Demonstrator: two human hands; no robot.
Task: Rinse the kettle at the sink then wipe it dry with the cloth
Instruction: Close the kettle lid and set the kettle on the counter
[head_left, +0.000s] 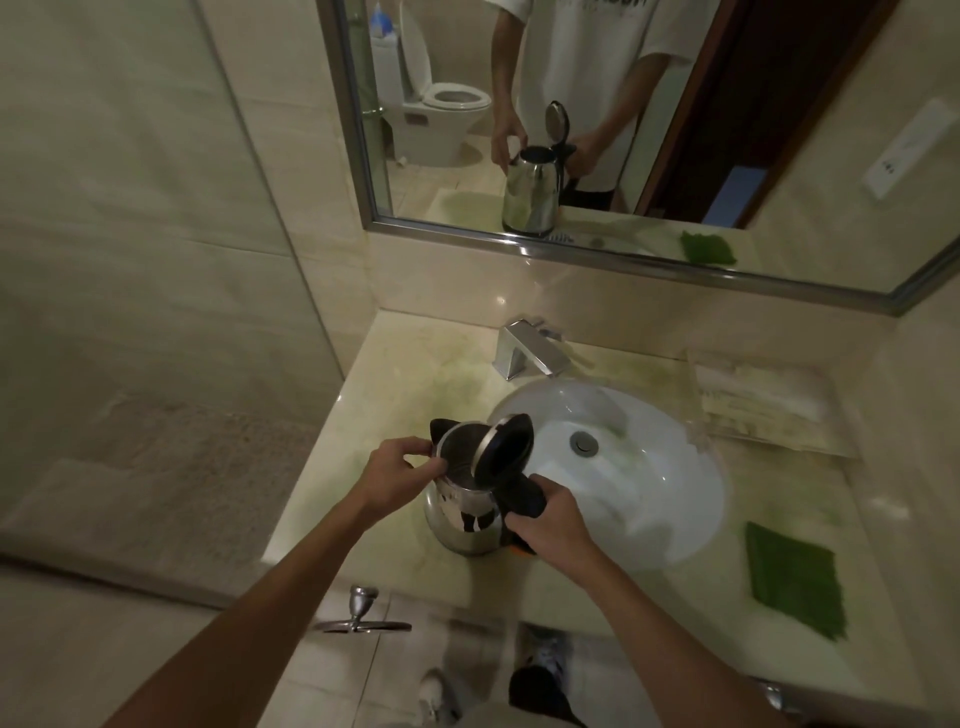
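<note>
A shiny steel kettle (460, 514) with a black spout and handle stands on the marble counter, just left of the white sink basin (670, 488). Its black lid (506, 447) is flipped up, so the inside shows. My left hand (402, 467) holds the kettle's rim on the spout side. My right hand (550, 517) is wrapped around the black handle. A folded green cloth (795, 579) lies on the counter to the right of the basin, apart from both hands. No water runs from the chrome tap (524, 351).
A mirror (597, 114) on the wall behind the sink reflects the kettle and a person's torso. A clear tray with white towels (758, 395) sits at the counter's back right. A glass shower partition (249, 182) stands to the left, with a chrome door handle (361, 616) below the counter edge.
</note>
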